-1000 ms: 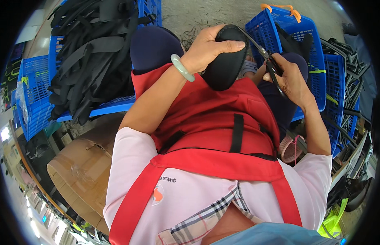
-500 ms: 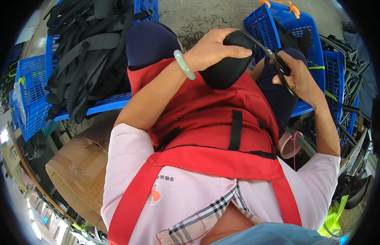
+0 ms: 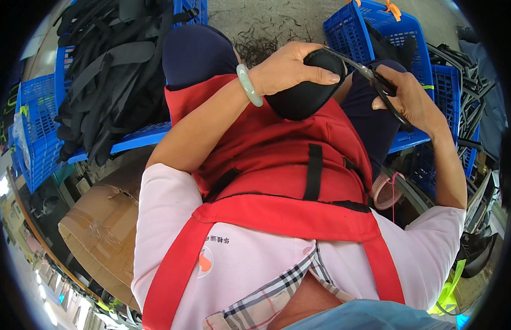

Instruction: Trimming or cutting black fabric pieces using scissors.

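My left hand (image 3: 283, 72) grips a black, rounded fabric pad (image 3: 304, 100) above my lap, thumb on its near face and fingers behind it. In my right hand (image 3: 413, 100) is a pair of dark-handled scissors (image 3: 366, 72), with fingers and thumb around the handles. The blades point left toward the upper edge of the pad, and their tips lie close behind it. Whether they touch the pad, I cannot tell. A pale green bangle (image 3: 248, 85) circles my left wrist, and a red apron (image 3: 272, 165) covers my lap.
On the left, long black strips (image 3: 109, 77) heap over a blue crate (image 3: 148, 137). Another blue crate (image 3: 351, 33) holds black pieces at the far right, beside many thin dark strips (image 3: 472, 88). Dark scraps (image 3: 261, 41) litter the floor ahead. A cardboard box (image 3: 101, 225) stands at my left.
My right hand and the scissors have shifted slightly right, away from the pad. My left hand still holds the pad, turned a little. The whole view has shifted slightly.
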`<state>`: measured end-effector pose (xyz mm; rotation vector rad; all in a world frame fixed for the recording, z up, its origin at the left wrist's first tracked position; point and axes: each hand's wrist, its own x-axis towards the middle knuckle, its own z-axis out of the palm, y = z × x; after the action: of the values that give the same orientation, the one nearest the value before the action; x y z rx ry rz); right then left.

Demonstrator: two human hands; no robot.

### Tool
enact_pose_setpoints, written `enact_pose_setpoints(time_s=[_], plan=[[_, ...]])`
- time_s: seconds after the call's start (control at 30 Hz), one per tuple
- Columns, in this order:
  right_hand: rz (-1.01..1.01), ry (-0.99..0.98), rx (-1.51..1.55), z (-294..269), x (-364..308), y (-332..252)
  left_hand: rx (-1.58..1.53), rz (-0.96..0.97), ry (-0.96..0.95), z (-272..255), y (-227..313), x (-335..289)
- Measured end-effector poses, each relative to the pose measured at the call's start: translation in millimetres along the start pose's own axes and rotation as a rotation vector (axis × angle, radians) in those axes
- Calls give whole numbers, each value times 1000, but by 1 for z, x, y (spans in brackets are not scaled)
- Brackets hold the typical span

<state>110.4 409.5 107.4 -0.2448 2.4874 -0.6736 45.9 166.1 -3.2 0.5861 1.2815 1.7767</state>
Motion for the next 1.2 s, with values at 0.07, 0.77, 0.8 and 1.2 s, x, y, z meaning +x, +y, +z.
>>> enact_pose_setpoints(time_s=[0.07,0.77,0.8,1.2], plan=[[4,-11,14,-2,-1,4,-24,8,-11,2,-1,-1],[80,-63,-418,-38,7,-35,98,67,-192,11,-8,0],[80,-64,-418,-38,8,-32,125,42,-182,12,-6,0],[-64,-111,-701,-44,17,-31,154,-23,-168,20,-2,-4]])
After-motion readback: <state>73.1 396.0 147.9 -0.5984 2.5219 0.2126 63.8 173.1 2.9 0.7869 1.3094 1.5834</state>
